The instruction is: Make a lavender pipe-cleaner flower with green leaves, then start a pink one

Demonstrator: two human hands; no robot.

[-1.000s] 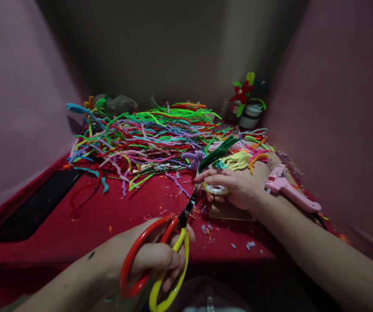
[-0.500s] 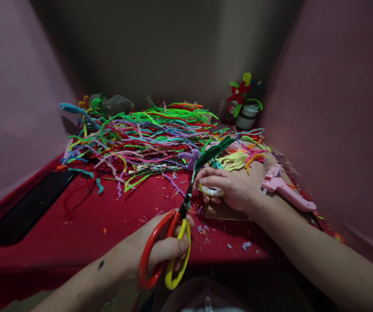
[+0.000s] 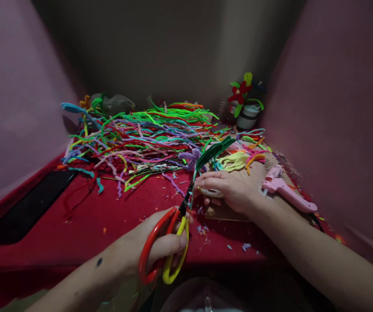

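My left hand (image 3: 160,245) is closed round the red and yellow handles of a pair of scissors (image 3: 168,242). The blades point up and away, meeting a dark green pipe cleaner bundle (image 3: 214,151). My right hand (image 3: 230,188) pinches the lower end of that green bundle, right at the blade tips. A small roll of clear tape (image 3: 211,192) sits under its fingers. Both hands are over a red cloth (image 3: 92,216), my right hand resting partly on a piece of cardboard (image 3: 225,212).
A big heap of many-coloured pipe cleaners (image 3: 141,134) fills the back of the cloth. A pink glue gun (image 3: 286,188) lies to the right. A white pot with pipe-cleaner flowers (image 3: 247,108) stands at the back right. A black flat panel (image 3: 27,208) lies at left.
The scissor handles have drawn closer together and my left hand has moved up and right towards the bundle. My right hand has stayed with the green bundle and the tape.
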